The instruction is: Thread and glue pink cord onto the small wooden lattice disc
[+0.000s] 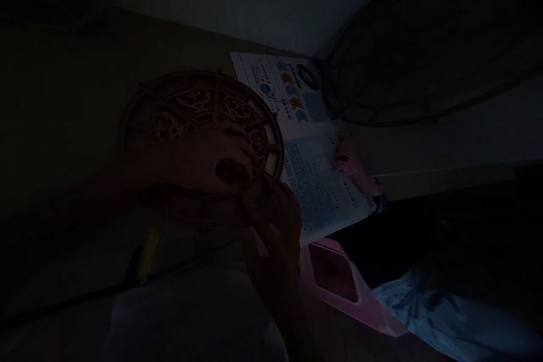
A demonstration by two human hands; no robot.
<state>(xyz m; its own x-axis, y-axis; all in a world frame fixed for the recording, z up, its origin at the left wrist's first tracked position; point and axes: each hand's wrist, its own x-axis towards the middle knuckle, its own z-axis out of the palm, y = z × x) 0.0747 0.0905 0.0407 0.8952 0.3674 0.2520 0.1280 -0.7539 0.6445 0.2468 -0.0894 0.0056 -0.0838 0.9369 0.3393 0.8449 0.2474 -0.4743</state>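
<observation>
The view is very dark. A round brown openwork piece (195, 99) with scroll patterns inside a ribbed rim lies left of centre. My left hand (203, 158) reaches across it from the left, its fingers curled and the thumb meeting them near the right-hand rim. From below, my right hand (275, 226) comes up to the lower right rim, fingers bent around the edge close to my left fingertips. Any small thing between the fingers of either hand is hidden in the dark. A printed sheet (311, 181) lies partly under the piece on the right.
On the sheet are a pink tool-like object (356, 167) and a dark ring (307, 76). A pink plastic item (360, 308) is below. A large round frame (382, 123) stands at upper right. Light-blue cloth (449, 305) shows lower right, a yellow object (149, 254) lower left.
</observation>
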